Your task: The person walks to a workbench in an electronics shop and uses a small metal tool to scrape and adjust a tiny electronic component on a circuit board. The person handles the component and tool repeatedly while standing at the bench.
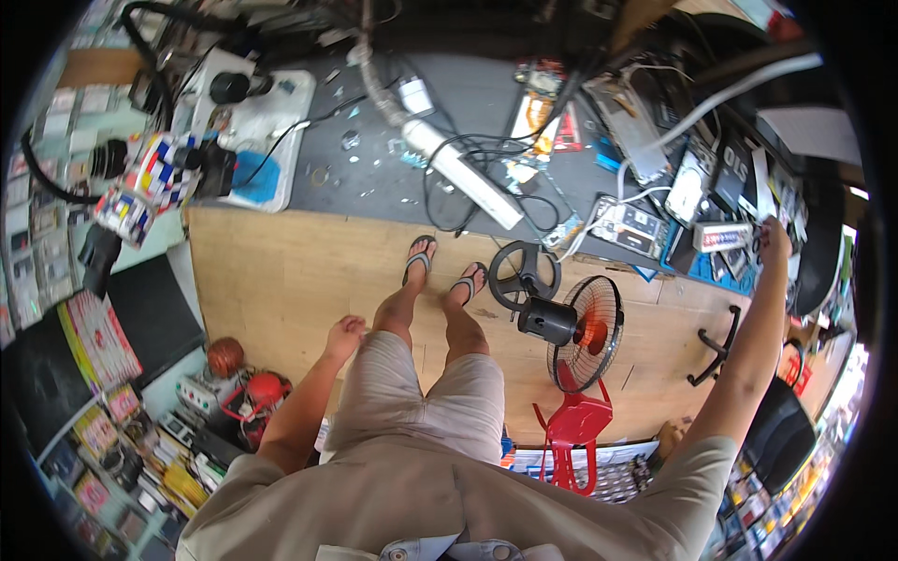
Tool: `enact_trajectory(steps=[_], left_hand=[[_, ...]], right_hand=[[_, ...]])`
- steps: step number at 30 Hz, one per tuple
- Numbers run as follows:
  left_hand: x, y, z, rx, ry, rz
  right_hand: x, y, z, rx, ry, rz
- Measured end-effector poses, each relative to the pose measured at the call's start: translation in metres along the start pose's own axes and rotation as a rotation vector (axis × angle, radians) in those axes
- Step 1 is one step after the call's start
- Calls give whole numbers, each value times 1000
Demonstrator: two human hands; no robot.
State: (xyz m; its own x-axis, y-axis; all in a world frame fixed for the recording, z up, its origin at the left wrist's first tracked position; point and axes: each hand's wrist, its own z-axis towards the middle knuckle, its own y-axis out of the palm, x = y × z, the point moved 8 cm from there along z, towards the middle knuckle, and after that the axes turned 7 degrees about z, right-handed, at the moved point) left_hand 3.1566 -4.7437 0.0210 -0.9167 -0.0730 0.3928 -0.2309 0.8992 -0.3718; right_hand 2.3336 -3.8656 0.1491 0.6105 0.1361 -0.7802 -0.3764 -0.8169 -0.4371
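My right arm is stretched out to the far right, and my right hand (pixel 774 241) is at the cluttered end of the workbench (pixel 393 178). Its fingers are bent together among small parts; what they hold, if anything, is too small to make out. Just left of it lies a small white box (pixel 722 237) with red and blue print. Phone-like devices (pixel 732 265) lie below the box, and an opened device with exposed parts (pixel 629 227) sits farther left. My left hand (pixel 347 334) hangs beside my left thigh with loosely bent fingers and nothing in it.
A floor fan (pixel 587 332) stands right of my legs, with a red plastic chair (pixel 575 425) behind it. A power strip (pixel 463 173) and tangled cables cross the bench. The microscope (pixel 159 178) is at the left. A red-topped machine (pixel 267 390) stands at lower left.
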Motion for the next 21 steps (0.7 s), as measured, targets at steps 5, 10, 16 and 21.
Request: enact_trajectory(steps=[5,10,16,21], left_hand=[[18,14,5,32,200,-7],[34,-3,-4,178,374,46],[113,-28,-29,183,505,112],[227,-66,-58,515,1091,357]], right_hand=[[-68,-61,-31,-38,-163,63],[-111,-104,-133,-52,-453,366],[-99,-31,-432,-437,-861,606],[16,163,-662,-600,-913,554]])
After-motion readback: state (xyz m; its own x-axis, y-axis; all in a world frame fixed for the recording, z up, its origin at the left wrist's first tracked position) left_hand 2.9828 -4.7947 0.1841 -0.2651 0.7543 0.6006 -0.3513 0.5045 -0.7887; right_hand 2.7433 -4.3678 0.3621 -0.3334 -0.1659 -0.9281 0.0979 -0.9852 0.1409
